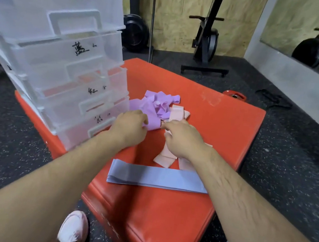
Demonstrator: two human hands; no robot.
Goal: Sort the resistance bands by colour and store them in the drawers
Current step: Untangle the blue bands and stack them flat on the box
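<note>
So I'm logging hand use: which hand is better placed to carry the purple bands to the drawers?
Left. The left hand already touches the purple bands and lies next to the drawers; the right hand rests over the pink bands, farther away.

Four stacked clear drawers (64, 63), one heap of purple bands (156, 105), several pink bands (167, 155) not countable, one flat blue-grey band (157, 177), two hands

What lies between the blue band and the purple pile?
In the head view, pink bands lie between the blue band and the purple pile, partly under the right hand.
</note>
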